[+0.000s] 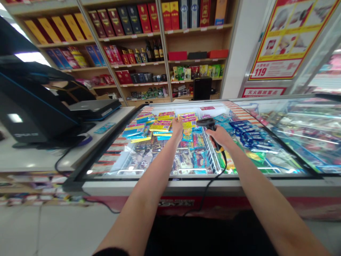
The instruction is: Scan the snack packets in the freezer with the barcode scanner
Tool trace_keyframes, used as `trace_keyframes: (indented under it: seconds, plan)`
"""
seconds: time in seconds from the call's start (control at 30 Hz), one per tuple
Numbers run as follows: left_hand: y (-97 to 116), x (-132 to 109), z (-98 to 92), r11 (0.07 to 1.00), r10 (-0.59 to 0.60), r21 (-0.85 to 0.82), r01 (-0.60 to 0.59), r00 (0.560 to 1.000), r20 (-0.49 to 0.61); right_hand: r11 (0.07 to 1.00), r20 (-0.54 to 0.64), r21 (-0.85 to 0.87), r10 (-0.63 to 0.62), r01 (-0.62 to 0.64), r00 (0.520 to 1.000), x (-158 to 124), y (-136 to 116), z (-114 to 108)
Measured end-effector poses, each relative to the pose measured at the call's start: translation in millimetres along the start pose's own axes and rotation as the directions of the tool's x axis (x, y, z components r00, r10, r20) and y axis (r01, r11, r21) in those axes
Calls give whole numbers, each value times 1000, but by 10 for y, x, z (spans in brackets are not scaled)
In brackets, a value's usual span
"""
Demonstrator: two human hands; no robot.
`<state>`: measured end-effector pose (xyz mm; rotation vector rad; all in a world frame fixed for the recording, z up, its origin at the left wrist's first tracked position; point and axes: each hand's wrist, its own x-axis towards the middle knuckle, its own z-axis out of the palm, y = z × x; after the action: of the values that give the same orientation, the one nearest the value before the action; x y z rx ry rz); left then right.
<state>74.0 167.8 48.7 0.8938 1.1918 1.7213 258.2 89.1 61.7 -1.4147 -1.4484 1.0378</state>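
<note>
- While the right hand (pixel 221 137) is closed around the black scanner (pixel 207 122), right of centre, the left hand (pixel 177 128) touches a yellow-pink packet (pixel 189 121) at centre; its grip I cannot tell.
- Better, I think, to keep the packet's code flat, facing the scanner.
- The cable (pixel 226 164), lower centre, should stay slack.

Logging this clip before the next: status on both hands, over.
Right hand gripping black corded handheld scanner. Left hand at flat yellow-and-pink packet, grip unclear. Thin black cable draped over pale front edge of glass-topped freezer.
</note>
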Motion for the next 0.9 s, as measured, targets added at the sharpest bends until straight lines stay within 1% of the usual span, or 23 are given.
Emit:
trace_keyframes:
  seconds: [0.27, 0.53, 0.73, 0.9]
  plan:
    - [-36, 46, 29, 998, -45, -43, 44, 999, -11, 999, 10, 35, 33, -34, 999, -3, -7, 0]
    - [-91, 98, 24, 997, -46, -64, 46, 999, 5, 998, 27, 49, 31, -32, 999, -37, -39, -24]
    - [-122, 132, 36, 998, -48, -48, 48, 999, -4, 998, 23, 61, 32, -34, 999, -48, -66, -32]
    - [-126, 120, 53, 998, -44, -51, 46, 998, 41, 997, 42, 67, 42, -45, 998, 3, -4, -60]
